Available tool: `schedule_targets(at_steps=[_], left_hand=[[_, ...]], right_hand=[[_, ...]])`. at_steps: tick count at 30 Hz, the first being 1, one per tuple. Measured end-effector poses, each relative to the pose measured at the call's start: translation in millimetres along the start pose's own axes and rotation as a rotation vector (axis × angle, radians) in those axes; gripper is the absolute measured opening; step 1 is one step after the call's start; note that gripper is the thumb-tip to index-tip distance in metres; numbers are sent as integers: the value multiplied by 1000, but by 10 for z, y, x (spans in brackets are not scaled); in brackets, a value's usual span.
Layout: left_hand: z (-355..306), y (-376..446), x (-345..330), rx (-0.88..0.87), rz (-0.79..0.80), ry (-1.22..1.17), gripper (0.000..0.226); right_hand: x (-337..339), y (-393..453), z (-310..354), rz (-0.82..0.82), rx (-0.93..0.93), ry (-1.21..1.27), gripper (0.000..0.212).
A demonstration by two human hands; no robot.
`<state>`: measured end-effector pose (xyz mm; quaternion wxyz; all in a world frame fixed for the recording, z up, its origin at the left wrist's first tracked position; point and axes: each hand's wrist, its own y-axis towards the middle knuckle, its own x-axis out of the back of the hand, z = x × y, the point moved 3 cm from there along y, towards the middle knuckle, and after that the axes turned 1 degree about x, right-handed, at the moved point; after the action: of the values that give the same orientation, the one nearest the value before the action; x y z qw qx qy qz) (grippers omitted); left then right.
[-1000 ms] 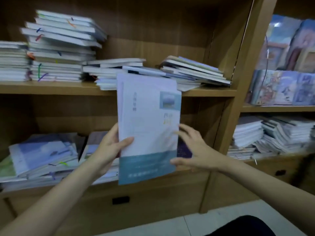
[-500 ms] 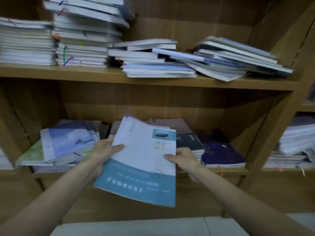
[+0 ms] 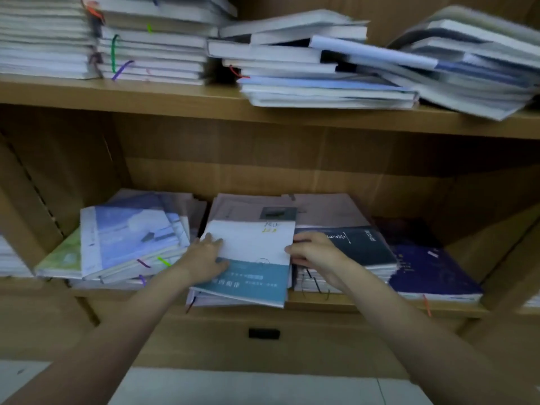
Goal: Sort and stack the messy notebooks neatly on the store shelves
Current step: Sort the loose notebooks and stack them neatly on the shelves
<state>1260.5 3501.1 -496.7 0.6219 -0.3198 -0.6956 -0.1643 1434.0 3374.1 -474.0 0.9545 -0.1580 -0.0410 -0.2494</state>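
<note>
Lower centre: flat left hand (image 3: 206, 255) and pinching right hand (image 3: 314, 251) seat white-and-teal paper notebook (image 3: 251, 258) — next, square its edges.

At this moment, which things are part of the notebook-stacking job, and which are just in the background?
In the job:
- white and teal notebook, going onto the middle pile
- left hand, flat on its cover
- right hand, gripping its right edge
- lower shelf
- messy piles on the upper shelf

Just there:
- dark blue book
- slanted pile at left
- floor
</note>
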Motion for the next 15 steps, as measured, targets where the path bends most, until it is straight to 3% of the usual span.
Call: schedule_targets(at_steps=[2,6,10,12,15], left_hand=[[38,-56,-9,11,122,-40,85],[-43,-224,-54,-23,290,30,116],[-144,-354,-173,-34,143,132,107],[-138,-362,-217,-44,87,77,105],[-148,-424,-107,-98,23,-131,107]], right_hand=[[26,16,-41,-6,8,43,33],[24,-53,-105,-2,55,94,28],[2,-154,-111,-56,75,52,34],[-56,-212,-119,-15,67,-42,39],[-91,-269,-177,68,51,8,52]])
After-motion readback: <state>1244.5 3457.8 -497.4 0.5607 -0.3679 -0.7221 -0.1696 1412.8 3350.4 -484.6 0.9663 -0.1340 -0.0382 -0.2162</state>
